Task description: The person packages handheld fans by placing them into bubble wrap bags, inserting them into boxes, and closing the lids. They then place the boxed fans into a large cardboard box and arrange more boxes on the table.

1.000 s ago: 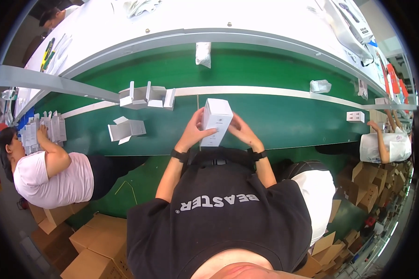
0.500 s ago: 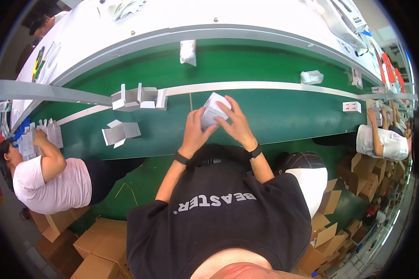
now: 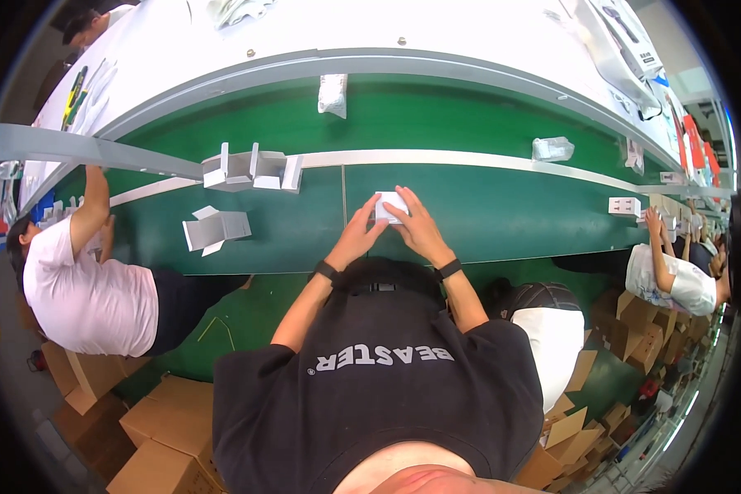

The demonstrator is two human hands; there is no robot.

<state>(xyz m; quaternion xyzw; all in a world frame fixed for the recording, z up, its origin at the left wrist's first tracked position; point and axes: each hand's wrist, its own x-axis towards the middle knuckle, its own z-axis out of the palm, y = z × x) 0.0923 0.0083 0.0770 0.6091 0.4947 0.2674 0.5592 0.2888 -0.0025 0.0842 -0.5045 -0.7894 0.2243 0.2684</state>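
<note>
Left hand (image 3: 358,236) and right hand (image 3: 420,230) hold the box (image 3: 393,216) between them from either side, fingers angled forward and inward. The forearms (image 3: 300,315) slant inward. The box is at the table (image 3: 510,206), straight ahead of the torso (image 3: 379,370).

From my remote seat I see the white box (image 3: 391,208) turned: a second ago its long printed side faced me, and now mostly a plain white end shows. The right hand (image 3: 420,228) has moved from beside it to lay fingers over that end; the left hand's (image 3: 359,235) thumb has left the printed side. The left co-worker's arm (image 3: 92,202) now stretches far. A white packet (image 3: 333,95) has slid left.
</note>
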